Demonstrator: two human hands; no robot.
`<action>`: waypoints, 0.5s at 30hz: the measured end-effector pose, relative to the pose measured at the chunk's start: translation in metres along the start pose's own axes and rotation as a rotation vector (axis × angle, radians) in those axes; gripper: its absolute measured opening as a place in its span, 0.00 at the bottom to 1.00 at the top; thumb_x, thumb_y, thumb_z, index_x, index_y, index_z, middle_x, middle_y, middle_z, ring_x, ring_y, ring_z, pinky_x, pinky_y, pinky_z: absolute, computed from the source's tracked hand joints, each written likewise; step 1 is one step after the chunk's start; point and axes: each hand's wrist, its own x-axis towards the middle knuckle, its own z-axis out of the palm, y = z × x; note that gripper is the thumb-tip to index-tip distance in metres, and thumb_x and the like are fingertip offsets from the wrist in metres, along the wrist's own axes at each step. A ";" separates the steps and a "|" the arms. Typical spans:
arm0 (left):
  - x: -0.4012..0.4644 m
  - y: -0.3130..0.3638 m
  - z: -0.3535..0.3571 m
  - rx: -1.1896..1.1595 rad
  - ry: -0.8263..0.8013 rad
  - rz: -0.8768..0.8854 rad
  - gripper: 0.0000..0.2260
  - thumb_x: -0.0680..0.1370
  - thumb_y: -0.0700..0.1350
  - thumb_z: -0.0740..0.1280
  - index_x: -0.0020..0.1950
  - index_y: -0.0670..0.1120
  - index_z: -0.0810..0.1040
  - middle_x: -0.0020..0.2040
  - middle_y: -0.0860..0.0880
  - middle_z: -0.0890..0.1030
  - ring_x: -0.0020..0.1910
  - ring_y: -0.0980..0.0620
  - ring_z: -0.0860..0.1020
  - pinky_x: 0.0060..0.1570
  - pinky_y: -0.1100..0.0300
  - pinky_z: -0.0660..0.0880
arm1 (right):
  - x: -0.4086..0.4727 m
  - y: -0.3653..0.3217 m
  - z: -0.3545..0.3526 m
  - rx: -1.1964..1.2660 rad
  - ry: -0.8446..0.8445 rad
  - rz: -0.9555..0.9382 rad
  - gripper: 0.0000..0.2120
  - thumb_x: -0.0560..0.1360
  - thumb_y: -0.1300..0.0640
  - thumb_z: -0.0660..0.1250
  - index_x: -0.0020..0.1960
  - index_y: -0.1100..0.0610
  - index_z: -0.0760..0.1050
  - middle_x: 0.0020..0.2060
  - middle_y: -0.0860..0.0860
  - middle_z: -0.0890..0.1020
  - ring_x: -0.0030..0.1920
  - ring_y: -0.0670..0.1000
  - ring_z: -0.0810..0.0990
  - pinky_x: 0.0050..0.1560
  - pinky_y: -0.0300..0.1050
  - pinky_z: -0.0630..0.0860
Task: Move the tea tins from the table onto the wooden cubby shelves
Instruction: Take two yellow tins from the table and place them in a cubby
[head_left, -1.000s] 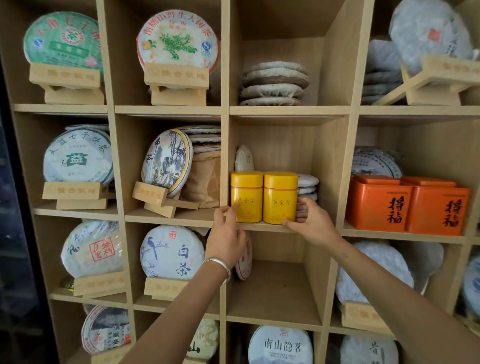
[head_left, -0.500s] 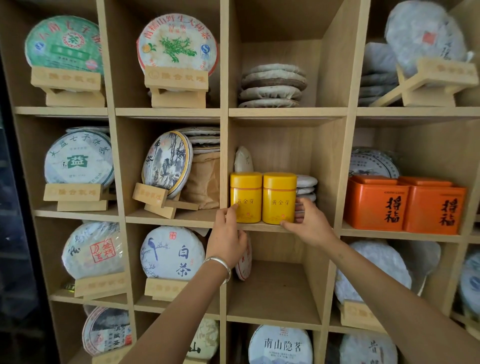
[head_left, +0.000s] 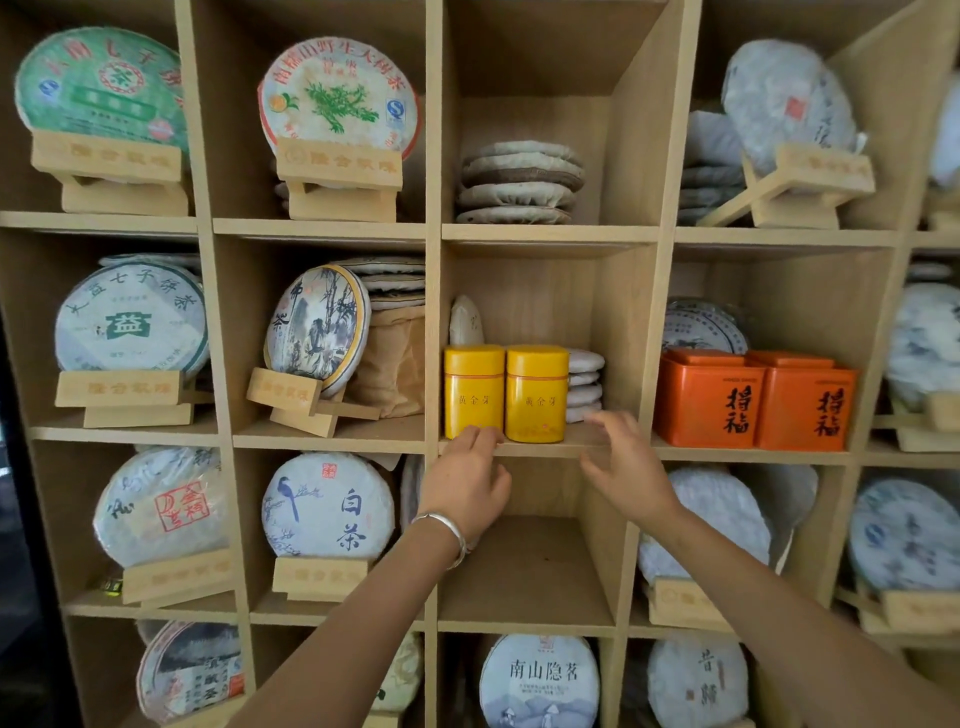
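Yellow metal caught our eye first: two glossy tea tins, the left yellow tin (head_left: 473, 391) and the right yellow tin (head_left: 536, 393), stood upright and touching side by side at the front edge of a middle cubby of the pale wooden shelf unit (head_left: 550, 234). Each was a rounded-cornered canister with a wide lid and small printed characters we could only partly read. Behind them we saw a low stack of paper-wrapped tea cakes (head_left: 584, 384), mostly hidden by the right tin, and one pale cake (head_left: 465, 322) leaning upright at the back wall.

Our left hand (head_left: 465, 486), with a silver bangle (head_left: 448, 532) at the wrist, had its fingers loosely curled, the fingertips at the shelf lip just below the left tin's base — whether they touched the tin we could not tell; it gripped nothing. Our right hand (head_left: 626, 467) was spread open and blurred, near the right tin but apart from it, holding nothing.

In the next cubby to the right sat two square orange tins (head_left: 756, 405) with bold black characters. Round wrapped cakes on small wooden stands (head_left: 337, 176) filled the surrounding cubbies; those at the frame's edges were cut off.
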 end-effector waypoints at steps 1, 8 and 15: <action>0.000 0.006 0.001 0.000 -0.024 0.027 0.14 0.76 0.47 0.61 0.62 0.49 0.72 0.57 0.51 0.74 0.53 0.50 0.75 0.42 0.59 0.73 | -0.005 -0.001 -0.006 -0.045 -0.008 -0.008 0.19 0.73 0.61 0.70 0.63 0.57 0.72 0.58 0.54 0.74 0.58 0.52 0.75 0.55 0.41 0.70; -0.004 0.084 0.038 0.001 -0.232 0.218 0.13 0.76 0.52 0.61 0.55 0.46 0.74 0.55 0.46 0.76 0.54 0.45 0.75 0.45 0.56 0.73 | -0.072 0.025 -0.078 -0.412 -0.007 0.108 0.14 0.72 0.58 0.69 0.57 0.57 0.76 0.53 0.54 0.77 0.55 0.55 0.76 0.41 0.42 0.71; -0.035 0.233 0.073 -0.242 -0.365 0.445 0.14 0.74 0.55 0.63 0.53 0.47 0.75 0.53 0.46 0.77 0.53 0.46 0.75 0.46 0.55 0.74 | -0.198 0.051 -0.212 -0.650 -0.033 0.436 0.16 0.74 0.54 0.67 0.60 0.56 0.74 0.54 0.55 0.75 0.54 0.58 0.76 0.46 0.49 0.74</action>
